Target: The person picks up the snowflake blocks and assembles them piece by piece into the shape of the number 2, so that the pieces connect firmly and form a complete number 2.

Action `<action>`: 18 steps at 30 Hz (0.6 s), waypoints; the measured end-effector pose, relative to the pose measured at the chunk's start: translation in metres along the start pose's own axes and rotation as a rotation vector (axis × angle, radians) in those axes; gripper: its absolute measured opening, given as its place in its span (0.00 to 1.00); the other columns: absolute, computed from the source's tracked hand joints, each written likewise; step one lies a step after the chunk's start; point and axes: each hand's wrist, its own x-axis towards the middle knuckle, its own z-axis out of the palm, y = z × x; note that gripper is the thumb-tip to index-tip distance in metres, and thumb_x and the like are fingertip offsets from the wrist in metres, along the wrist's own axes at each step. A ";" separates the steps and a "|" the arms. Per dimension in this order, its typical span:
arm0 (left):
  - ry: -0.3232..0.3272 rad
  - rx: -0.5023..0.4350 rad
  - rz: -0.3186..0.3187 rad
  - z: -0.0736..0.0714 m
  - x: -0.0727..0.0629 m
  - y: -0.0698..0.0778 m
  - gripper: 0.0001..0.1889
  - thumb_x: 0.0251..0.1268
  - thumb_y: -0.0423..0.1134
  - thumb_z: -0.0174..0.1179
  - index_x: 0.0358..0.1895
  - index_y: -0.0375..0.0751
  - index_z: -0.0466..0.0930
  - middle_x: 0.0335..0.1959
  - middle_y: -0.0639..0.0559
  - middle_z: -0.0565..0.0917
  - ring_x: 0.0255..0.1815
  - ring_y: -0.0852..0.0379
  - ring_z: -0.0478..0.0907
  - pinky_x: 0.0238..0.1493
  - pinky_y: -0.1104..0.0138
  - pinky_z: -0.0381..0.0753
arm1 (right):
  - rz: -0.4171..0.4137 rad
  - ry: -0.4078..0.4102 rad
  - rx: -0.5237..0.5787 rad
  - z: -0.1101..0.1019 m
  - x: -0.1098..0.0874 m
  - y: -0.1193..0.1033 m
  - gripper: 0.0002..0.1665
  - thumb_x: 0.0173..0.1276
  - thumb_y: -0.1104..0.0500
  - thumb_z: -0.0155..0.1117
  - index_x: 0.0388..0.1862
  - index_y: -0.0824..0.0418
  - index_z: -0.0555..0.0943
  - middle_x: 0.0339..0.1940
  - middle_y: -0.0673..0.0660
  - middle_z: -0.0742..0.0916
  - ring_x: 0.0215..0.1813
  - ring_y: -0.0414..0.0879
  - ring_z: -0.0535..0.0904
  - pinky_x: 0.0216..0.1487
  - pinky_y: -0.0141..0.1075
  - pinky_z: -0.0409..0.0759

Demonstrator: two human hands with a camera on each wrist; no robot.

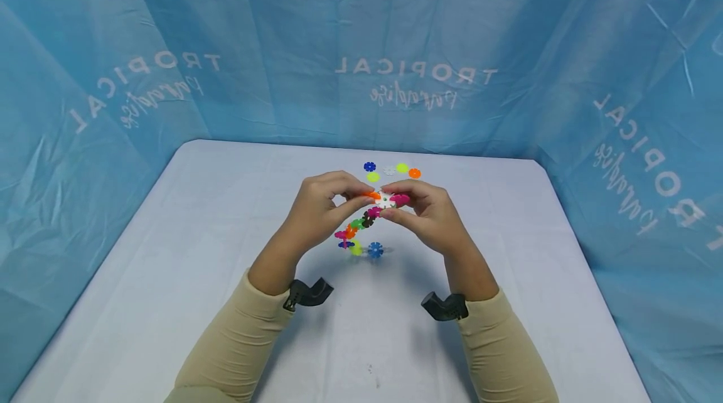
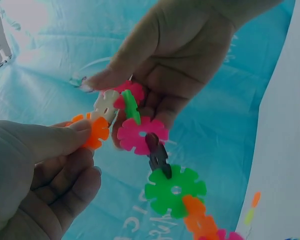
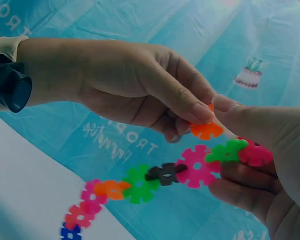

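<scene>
Between thumb and fingers, my left hand [image 1: 316, 208] pinches an orange snowflake disc [image 2: 98, 134], a notched flat plastic piece. The disc's edge is right at a white snowflake disc [image 2: 106, 104] on the end of a linked chain. My right hand [image 1: 432, 211] holds that end of the chain, its fingers around the white disc, a green disc [image 2: 131, 106] and a pink disc [image 1: 400, 199]. From there the chain trails down through another pink disc [image 2: 141, 135], a black disc [image 3: 167, 174] and a larger-looking green disc [image 3: 140, 184] to a blue disc [image 1: 375, 250] low on the table.
Several loose discs lie on the white table [image 1: 226, 202] beyond the hands, among them a dark blue disc [image 1: 369, 166], a yellow disc [image 1: 401, 168] and an orange loose disc [image 1: 415, 173]. A blue printed curtain [image 1: 418, 32] surrounds the table's back and sides.
</scene>
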 end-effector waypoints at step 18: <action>-0.014 -0.020 -0.036 0.009 0.006 0.003 0.10 0.62 0.33 0.78 0.45 0.38 0.91 0.39 0.57 0.88 0.38 0.64 0.83 0.40 0.67 0.86 | -0.040 0.107 -0.034 0.001 -0.004 0.030 0.15 0.65 0.78 0.72 0.49 0.68 0.89 0.48 0.58 0.90 0.54 0.54 0.84 0.57 0.41 0.83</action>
